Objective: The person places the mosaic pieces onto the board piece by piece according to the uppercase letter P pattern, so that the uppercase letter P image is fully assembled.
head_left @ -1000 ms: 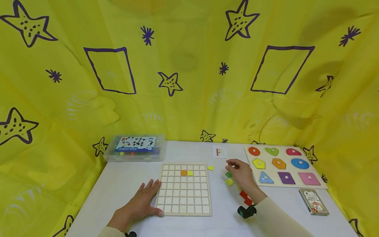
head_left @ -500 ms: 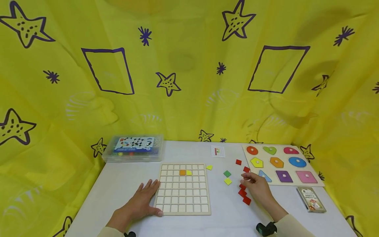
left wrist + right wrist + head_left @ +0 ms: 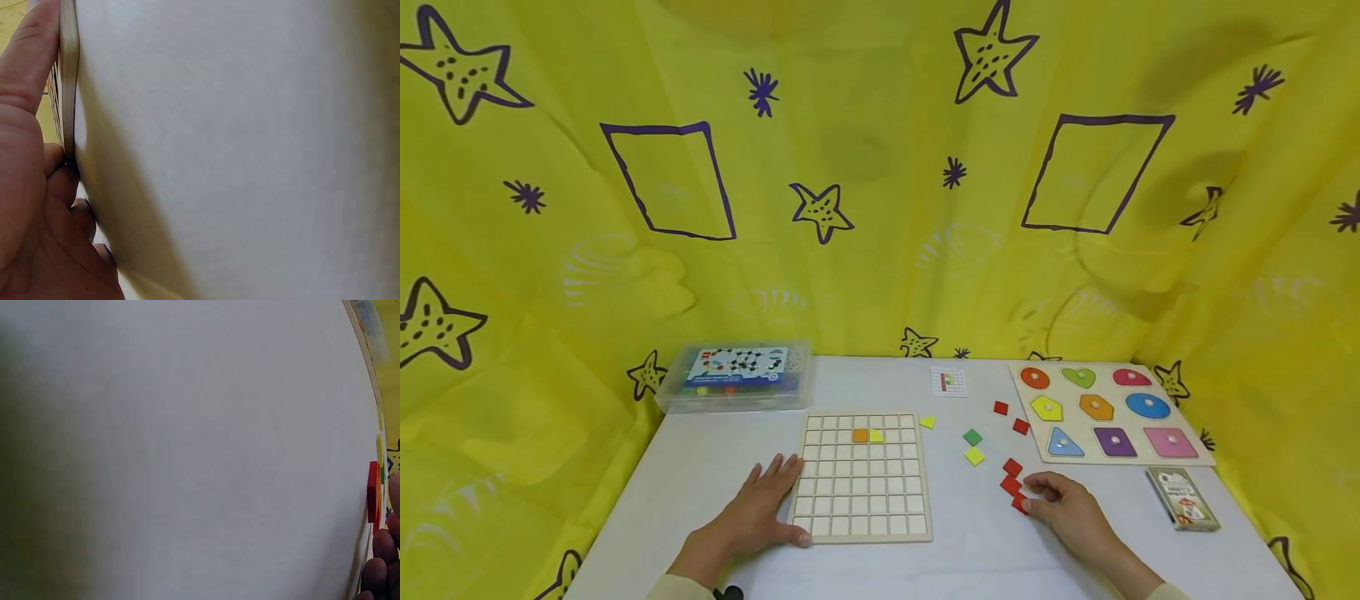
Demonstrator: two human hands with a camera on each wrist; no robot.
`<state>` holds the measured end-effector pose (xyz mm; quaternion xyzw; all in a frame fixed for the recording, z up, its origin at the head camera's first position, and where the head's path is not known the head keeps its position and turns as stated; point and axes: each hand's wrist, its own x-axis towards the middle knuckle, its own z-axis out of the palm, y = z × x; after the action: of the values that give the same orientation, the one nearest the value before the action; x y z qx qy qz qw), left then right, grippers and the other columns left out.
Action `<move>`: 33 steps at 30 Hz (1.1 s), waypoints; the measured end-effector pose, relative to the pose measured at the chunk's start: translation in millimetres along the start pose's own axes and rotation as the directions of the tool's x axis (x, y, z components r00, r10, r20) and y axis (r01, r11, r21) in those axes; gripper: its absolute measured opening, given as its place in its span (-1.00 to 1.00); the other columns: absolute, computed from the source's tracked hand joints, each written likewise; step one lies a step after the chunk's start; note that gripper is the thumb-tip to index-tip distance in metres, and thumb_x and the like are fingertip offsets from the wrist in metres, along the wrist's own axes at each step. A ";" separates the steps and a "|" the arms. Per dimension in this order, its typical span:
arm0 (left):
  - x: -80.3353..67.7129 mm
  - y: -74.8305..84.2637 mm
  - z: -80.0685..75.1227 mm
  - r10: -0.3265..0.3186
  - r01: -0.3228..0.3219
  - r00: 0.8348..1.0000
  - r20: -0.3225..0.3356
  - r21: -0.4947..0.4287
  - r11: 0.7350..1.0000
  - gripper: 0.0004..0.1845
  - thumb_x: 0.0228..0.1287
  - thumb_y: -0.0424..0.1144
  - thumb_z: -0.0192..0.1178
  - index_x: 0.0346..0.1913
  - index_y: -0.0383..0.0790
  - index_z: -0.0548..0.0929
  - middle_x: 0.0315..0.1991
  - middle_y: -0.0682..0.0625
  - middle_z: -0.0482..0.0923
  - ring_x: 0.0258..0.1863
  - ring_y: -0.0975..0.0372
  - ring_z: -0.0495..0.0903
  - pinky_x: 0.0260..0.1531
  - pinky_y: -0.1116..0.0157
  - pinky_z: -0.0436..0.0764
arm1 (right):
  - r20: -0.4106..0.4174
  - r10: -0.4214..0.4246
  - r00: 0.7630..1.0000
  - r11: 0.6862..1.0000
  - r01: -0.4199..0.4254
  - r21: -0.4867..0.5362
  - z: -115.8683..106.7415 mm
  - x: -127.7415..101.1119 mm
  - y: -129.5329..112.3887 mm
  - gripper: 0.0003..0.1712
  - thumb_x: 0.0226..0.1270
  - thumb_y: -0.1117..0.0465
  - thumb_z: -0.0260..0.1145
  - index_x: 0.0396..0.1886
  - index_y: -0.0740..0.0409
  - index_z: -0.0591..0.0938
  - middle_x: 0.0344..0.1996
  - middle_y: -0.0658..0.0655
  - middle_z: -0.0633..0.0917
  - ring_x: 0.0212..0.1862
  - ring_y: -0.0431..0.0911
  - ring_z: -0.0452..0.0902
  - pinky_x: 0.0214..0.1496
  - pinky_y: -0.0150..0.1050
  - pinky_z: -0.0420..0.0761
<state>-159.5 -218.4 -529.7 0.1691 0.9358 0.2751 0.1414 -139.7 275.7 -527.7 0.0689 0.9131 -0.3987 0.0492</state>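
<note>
Right hand (image 3: 1071,512): a pinch or mere touch is being made, cannot tell. The nearest red tile (image 3: 1018,502) is being met at lower right in the head view; likely light, stiff, slick, opposite edges being favoured. The grid board (image 3: 861,484) is being touched by the spread left hand (image 3: 756,511).

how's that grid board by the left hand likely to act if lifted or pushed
The grid board looks like thin wood, so it's probably stiff and fairly light. Lying broad and flat, it should likely slide rather than tip when pushed. Tilting it might spill the orange tile and yellow piece sitting in its cells.
</note>
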 end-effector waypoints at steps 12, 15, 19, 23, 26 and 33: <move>-0.5 0.9 0.3 -0.003 0.003 1.000 -0.005 0.016 1.000 0.34 -0.12 0.24 0.62 0.65 -0.34 0.19 0.67 -0.24 0.12 0.69 -0.22 -0.06 0.65 -0.28 -0.16 | 0.007 -0.104 0.995 0.986 0.104 -0.130 2.9 -2.8 11.2 -0.69 0.25 0.21 0.58 -0.01 0.09 0.78 -0.05 0.00 0.73 0.08 -0.03 0.55 0.20 -0.02 0.62; -0.2 1.4 0.2 -0.006 0.006 1.000 -0.002 0.011 1.000 0.33 -0.11 0.24 0.62 0.65 -0.33 0.19 0.68 -0.23 0.12 0.70 -0.21 -0.06 0.65 -0.27 -0.16 | -0.002 -0.116 0.993 0.982 0.115 -0.149 -0.9 -1.8 13.4 -0.72 0.30 0.25 0.54 0.00 0.07 0.80 -0.03 0.01 0.73 0.11 -0.01 0.57 0.21 -0.01 0.62; 0.1 2.3 0.0 -0.016 0.016 1.000 0.000 0.008 1.000 0.33 -0.11 0.24 0.62 0.65 -0.33 0.19 0.68 -0.22 0.12 0.70 -0.19 -0.06 0.65 -0.25 -0.17 | -0.003 -0.110 0.994 0.983 0.109 -0.146 -8.0 0.4 15.8 -0.72 0.35 0.29 0.48 0.05 0.10 0.80 0.02 0.09 0.73 0.16 0.09 0.59 0.26 0.11 0.61; -0.4 3.0 -1.2 -0.015 0.015 1.000 -0.003 0.012 1.000 0.34 -0.11 0.24 0.62 0.65 -0.33 0.19 0.68 -0.23 0.12 0.70 -0.20 -0.06 0.65 -0.26 -0.17 | -0.009 -0.098 0.995 0.986 0.096 -0.137 -13.4 4.1 17.6 -0.67 0.36 0.28 0.48 0.10 0.21 0.76 0.05 0.18 0.72 0.12 0.11 0.61 0.23 0.14 0.63; -0.6 3.2 -1.9 -0.014 0.014 1.000 0.000 0.010 1.000 0.34 -0.11 0.24 0.62 0.65 -0.34 0.19 0.68 -0.23 0.11 0.70 -0.20 -0.06 0.65 -0.27 -0.18 | -0.020 -0.090 0.996 0.986 0.086 -0.144 -14.3 6.8 20.1 -0.65 0.34 0.27 0.50 0.10 0.23 0.75 0.03 0.18 0.72 0.05 0.05 0.60 0.14 0.01 0.65; -0.7 1.9 -2.1 -0.004 0.004 1.000 0.001 0.003 1.000 0.33 -0.11 0.23 0.63 0.65 -0.34 0.18 0.68 -0.24 0.11 0.69 -0.22 -0.07 0.64 -0.29 -0.17 | -0.031 -0.062 0.998 0.992 0.058 -0.111 -13.6 9.0 22.4 -0.65 0.35 0.26 0.49 0.10 0.23 0.75 -0.02 0.14 0.75 -0.06 -0.03 0.54 -0.02 -0.21 0.60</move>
<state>-159.1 -218.1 -526.8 0.1675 0.9365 0.2734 0.1423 -145.4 301.5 -535.9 0.0454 0.9360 -0.3481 0.0255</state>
